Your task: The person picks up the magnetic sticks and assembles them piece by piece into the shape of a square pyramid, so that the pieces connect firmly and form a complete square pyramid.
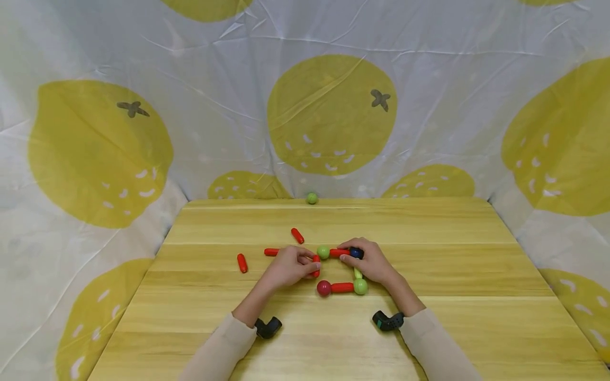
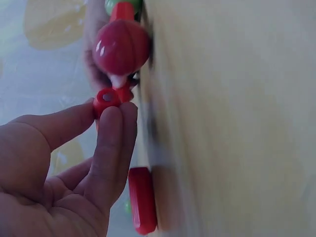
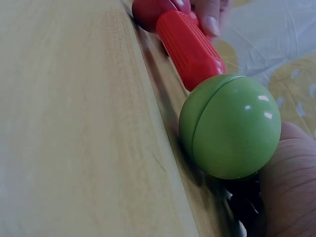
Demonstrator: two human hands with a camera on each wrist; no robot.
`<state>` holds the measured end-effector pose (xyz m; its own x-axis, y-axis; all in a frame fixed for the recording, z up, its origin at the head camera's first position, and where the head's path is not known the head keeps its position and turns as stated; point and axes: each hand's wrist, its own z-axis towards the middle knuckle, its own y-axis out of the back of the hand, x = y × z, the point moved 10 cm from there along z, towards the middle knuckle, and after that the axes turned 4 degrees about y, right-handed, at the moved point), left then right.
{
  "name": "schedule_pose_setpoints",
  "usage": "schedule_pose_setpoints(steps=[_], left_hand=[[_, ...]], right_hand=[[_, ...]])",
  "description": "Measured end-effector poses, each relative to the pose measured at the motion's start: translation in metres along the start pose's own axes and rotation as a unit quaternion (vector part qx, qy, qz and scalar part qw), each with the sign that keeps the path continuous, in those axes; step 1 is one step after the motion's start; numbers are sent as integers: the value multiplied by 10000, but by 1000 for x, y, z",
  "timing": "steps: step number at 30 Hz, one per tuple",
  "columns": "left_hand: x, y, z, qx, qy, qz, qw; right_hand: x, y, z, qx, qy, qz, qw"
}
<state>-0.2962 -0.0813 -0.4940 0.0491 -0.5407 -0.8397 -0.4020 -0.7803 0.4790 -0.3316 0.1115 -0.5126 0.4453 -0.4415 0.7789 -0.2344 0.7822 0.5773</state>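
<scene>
My left hand (image 1: 288, 267) pinches a short red rod (image 1: 316, 267) between thumb and fingertips; its end with a round socket shows in the left wrist view. The rod stands at the left side of a structure of balls and rods on the table. Green ball (image 1: 323, 252), red rod (image 1: 338, 253) and dark blue ball (image 1: 356, 253) form its far side. A yellow-green rod (image 1: 358, 273) leads to the near green ball (image 3: 232, 127), then a red rod (image 3: 189, 49) and a dark red ball (image 2: 122, 48). My right hand (image 1: 374, 263) grips the dark blue ball, partly covering it.
Loose red rods lie on the wooden table (image 1: 476, 254): one at the far left (image 1: 242, 263), one behind (image 1: 297, 235), one partly behind my left hand (image 1: 271, 252). A green ball (image 1: 312, 198) sits at the back edge, against the lemon-print cloth (image 1: 429, 121).
</scene>
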Motion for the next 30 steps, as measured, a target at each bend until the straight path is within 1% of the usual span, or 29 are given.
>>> schedule_pose_setpoints(steps=[2,5,9,13,17,23,30], left_hand=[[-1,-5,2,5,-20,111,9999],[-3,-10,4,-81,-29,338,9994],[-4,-10,5,-202,27,405,9990],[-5,-9,5,-277,37,443,9986],[-5,-10,6,-298,12,421,9987],[-4,-15,6,-226,-72,315,9992],[-2,-15,5,-198,-84,218,9995]], right_hand=[[0,1,0,4,-10,24,10000],[0,2,0,-18,5,52,10000],[1,3,1,-45,48,35,10000],[-2,1,1,1,6,-14,10000],[-3,0,1,21,7,3,10000],[-4,-1,-2,77,-18,41,10000],[-2,0,-1,74,90,-18,9999]])
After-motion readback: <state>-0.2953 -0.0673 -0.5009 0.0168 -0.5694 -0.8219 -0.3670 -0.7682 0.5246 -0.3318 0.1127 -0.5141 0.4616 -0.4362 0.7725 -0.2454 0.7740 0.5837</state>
